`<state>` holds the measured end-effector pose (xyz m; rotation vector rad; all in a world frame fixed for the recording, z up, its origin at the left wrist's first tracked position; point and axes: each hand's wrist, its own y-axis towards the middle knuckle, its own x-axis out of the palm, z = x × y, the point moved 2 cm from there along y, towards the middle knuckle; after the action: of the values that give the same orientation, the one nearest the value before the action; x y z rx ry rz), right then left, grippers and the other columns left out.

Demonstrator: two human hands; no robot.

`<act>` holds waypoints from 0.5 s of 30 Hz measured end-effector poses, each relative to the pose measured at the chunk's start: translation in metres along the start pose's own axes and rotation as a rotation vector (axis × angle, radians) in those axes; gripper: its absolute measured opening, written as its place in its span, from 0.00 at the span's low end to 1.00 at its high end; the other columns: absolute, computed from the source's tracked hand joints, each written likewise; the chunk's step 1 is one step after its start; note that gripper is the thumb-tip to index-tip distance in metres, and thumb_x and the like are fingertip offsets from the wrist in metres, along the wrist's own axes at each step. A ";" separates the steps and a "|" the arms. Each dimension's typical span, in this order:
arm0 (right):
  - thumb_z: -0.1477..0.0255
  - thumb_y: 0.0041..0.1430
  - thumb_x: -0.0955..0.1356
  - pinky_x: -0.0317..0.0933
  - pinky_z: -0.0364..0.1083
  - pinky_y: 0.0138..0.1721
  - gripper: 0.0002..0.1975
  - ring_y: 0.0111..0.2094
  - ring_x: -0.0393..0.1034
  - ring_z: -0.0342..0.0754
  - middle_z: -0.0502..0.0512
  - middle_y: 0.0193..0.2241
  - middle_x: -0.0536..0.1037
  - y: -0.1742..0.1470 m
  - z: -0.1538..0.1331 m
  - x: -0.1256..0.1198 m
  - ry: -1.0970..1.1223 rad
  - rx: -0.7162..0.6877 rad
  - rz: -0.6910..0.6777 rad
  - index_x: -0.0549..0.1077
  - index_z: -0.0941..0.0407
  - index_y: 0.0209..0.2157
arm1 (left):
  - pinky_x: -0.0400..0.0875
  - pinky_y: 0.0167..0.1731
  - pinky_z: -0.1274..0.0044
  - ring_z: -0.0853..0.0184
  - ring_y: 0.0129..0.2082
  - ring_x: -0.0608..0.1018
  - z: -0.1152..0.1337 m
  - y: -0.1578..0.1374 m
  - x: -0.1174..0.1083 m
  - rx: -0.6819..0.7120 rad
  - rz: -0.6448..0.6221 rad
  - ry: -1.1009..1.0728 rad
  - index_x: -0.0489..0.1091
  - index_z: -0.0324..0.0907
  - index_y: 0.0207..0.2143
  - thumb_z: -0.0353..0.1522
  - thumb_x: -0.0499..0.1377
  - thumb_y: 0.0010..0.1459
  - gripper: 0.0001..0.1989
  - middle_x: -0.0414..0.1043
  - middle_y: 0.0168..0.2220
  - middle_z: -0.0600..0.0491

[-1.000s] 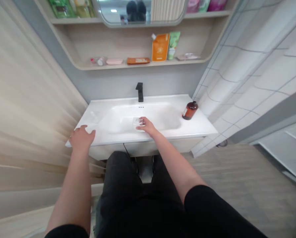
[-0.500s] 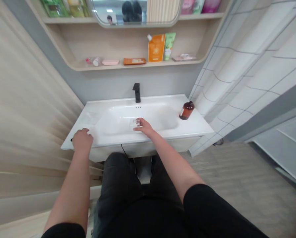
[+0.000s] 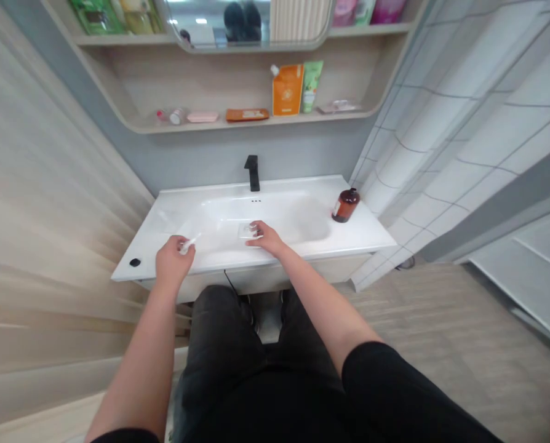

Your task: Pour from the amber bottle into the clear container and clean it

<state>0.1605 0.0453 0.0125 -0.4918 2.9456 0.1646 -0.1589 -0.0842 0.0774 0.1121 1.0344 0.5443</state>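
Observation:
My left hand is closed on a small white slender object, too blurred to name. It hovers over the left front edge of the white sink. My right hand has its fingers curled round a small clear container above the basin. What the container holds cannot be made out. A small black round object lies on the counter's left front corner, left of my left hand.
A black faucet rises behind the basin. On the counter's right stands a brown bottle. Overhead, a shelf carries an orange pouch, a green tube and several small items, below a mirror.
My left hand has moved right from the counter's left corner, uncovering the black object, and the white slender object now shows in its fingers. The right hand stays almost in place.

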 end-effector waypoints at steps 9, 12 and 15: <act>0.66 0.40 0.87 0.73 0.52 0.54 0.38 0.42 0.75 0.49 0.50 0.49 0.82 0.005 0.008 0.004 -0.060 -0.099 -0.036 0.79 0.49 0.55 | 0.82 0.51 0.68 0.59 0.44 0.84 0.105 0.013 0.026 0.356 -0.087 -0.413 0.85 0.44 0.48 0.38 0.68 0.65 0.12 0.85 0.47 0.47; 0.67 0.40 0.87 0.72 0.53 0.57 0.38 0.44 0.76 0.50 0.51 0.49 0.82 0.006 0.007 0.005 -0.072 -0.137 -0.019 0.79 0.48 0.55 | 0.82 0.49 0.68 0.59 0.42 0.83 0.116 0.022 0.030 0.397 -0.123 -0.373 0.86 0.44 0.47 0.36 0.69 0.63 0.12 0.85 0.45 0.48; 0.66 0.41 0.87 0.72 0.54 0.58 0.38 0.48 0.77 0.52 0.52 0.50 0.82 0.006 0.004 0.005 -0.084 -0.150 -0.003 0.80 0.48 0.56 | 0.81 0.47 0.68 0.59 0.39 0.82 0.121 0.030 0.029 0.414 -0.163 -0.316 0.87 0.44 0.46 0.37 0.70 0.62 0.12 0.84 0.42 0.48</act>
<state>0.1546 0.0500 0.0081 -0.4957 2.8637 0.3981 -0.0569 -0.0252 0.1275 0.4608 0.8248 0.1504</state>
